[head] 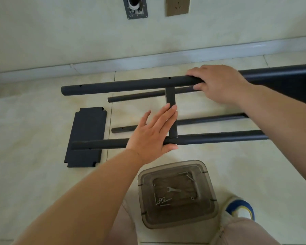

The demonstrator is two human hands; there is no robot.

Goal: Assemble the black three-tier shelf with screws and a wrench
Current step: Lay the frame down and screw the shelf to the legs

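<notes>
Looking down at the tiled floor (34,183), we see the black shelf frame lying on its side, partly assembled. Our right hand (217,84) is curled over the far upright tube (124,85), fingers wrapped round the top and front of it, gripping it just right of the joint with the short cross tube (171,103). Our left hand (152,133) lies flat with fingers straight and together, its palm pressing on the near upright tube (219,137) and its fingertips (171,110) resting against the cross tube; it grips nothing. The cross tube runs between the two thick uprights and meets each at a right angle. Two thinner tubes lie between the uprights: one (136,97) just beside the far upright, the other (210,119) nearer the near upright, partly covered by our left hand. A flat black shelf panel (87,135) with notched corners lies on the floor to the left, and the left end of the near upright rests across it. A further dark part of the shelf (290,76) reaches in from the right edge behind our right forearm. Near our knees stands a clear plastic container (177,193) holding a small wrench (173,189), several long screws (163,202) and some nuts (160,199). A shoe (240,207) shows to the right of the container. On the wall beyond are a socket plate (177,6) and a dark bracket (135,7).
</notes>
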